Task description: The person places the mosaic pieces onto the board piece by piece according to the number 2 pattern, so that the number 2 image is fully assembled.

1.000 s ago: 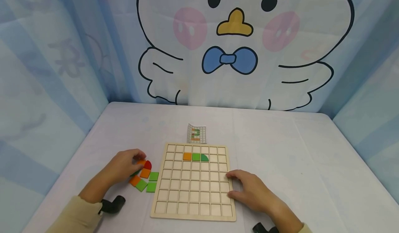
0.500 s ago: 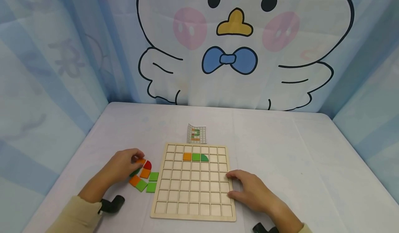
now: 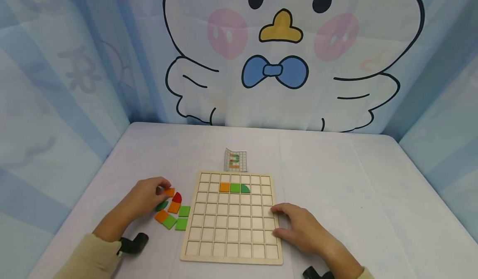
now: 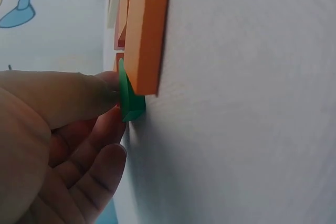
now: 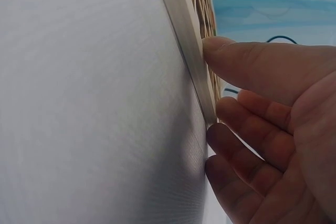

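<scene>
My left hand [image 3: 149, 194] is at the left group of blocks, thumb and fingertips pinching an orange square block [image 3: 169, 192]. In the left wrist view a green rounded block [image 4: 131, 98] stands beside the thumb tip and partly hides that orange block. Just right of these fingers lies a red rounded block [image 3: 177, 197], with another orange square [image 3: 174, 207] below it. My right hand [image 3: 302, 227] rests its thumb and fingertips along the right edge of the wooden grid board [image 3: 231, 260]. In the board's second row sit an orange square [image 3: 224, 187], a green square [image 3: 235, 187] and a dark green quarter-round [image 3: 245, 189].
Two green squares [image 3: 184, 211] lie against the board's left side. An orange square [image 3: 162, 216] and a green one [image 3: 169, 221] lie left of them. Behind the board stands a small folded pattern card [image 3: 236, 160]. A cartoon-printed curtain [image 3: 276, 104] hangs behind the table.
My left hand has shifted slightly left and away, drawing the orange block off from the red one. More of the dark green block beneath the hand shows. The right hand stays put.
</scene>
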{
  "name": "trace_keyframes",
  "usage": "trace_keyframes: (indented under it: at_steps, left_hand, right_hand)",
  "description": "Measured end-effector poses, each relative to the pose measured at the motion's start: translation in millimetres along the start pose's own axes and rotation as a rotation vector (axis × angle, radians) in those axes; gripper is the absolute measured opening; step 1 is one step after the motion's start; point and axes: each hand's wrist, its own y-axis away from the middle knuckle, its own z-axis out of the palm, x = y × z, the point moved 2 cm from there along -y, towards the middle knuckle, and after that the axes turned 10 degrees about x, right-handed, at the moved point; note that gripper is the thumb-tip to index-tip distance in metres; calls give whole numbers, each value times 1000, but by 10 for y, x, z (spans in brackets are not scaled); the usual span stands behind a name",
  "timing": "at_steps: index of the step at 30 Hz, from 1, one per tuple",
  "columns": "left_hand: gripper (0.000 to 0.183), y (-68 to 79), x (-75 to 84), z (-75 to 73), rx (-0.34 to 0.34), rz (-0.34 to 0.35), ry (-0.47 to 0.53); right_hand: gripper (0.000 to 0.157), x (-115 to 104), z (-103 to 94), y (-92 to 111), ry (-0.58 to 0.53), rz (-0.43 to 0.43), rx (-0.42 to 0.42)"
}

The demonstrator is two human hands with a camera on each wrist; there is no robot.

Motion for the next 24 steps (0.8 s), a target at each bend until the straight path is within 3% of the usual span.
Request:
trace_keyframes:
  at_steps: [15,24]
  left_hand:
    - [24,-8,-6,13,6,28,2]
    - [24,-41,-7,23,-7,-41,-11]
  right_hand:
    - [45,-10,-8,-3,4,4,-3]
    - [45,-13,-5,-3,6,15,-8]
